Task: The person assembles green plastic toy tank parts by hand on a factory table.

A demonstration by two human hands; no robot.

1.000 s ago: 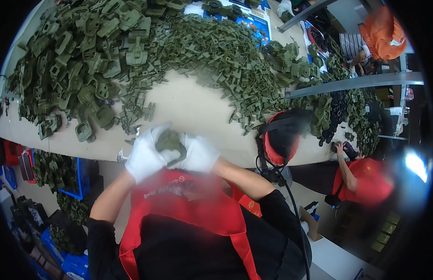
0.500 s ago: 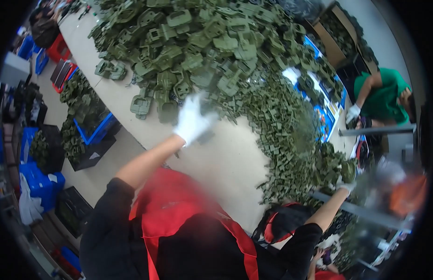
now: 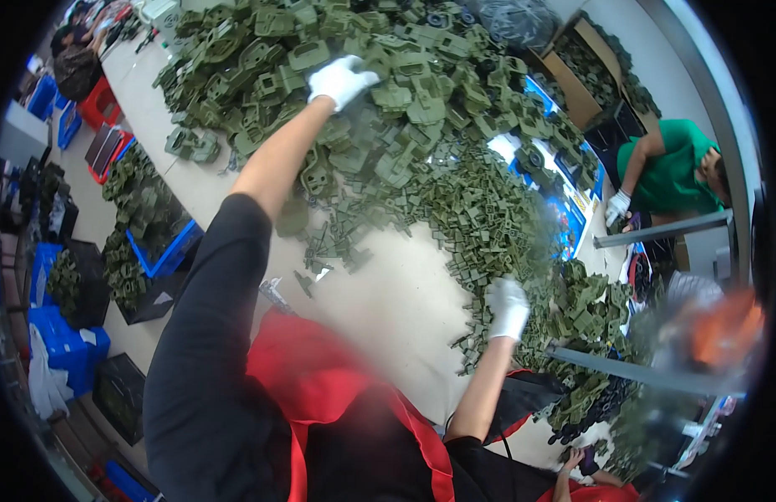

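My left hand (image 3: pixel 342 84), in a white glove, is stretched out over a heap of large olive-green plastic toy vehicle bodies (image 3: pixel 426 105). Its fingers are spread, and I see nothing held in them. My right hand (image 3: pixel 507 311), also gloved in white, is over the edge of a pile of small olive-green plastic parts (image 3: pixel 467 213). Motion smears its fingers, so what they hold, if anything, does not show. Between my arms lies the pale table top (image 3: pixel 396 293), with a few loose green pieces at the heap's near edge.
Across the table on the right, a person in a green top (image 3: pixel 677 171) handles something with a gloved hand. A grey metal bar (image 3: pixel 631 368) juts in at the right. Green parts fill a blue-rimmed crate (image 3: pixel 166 251) and a cardboard box (image 3: pixel 572 92).
My left hand has moved farther out over the large bodies. My right hand has come left from the far right, where a green part was beside it, to the small parts.
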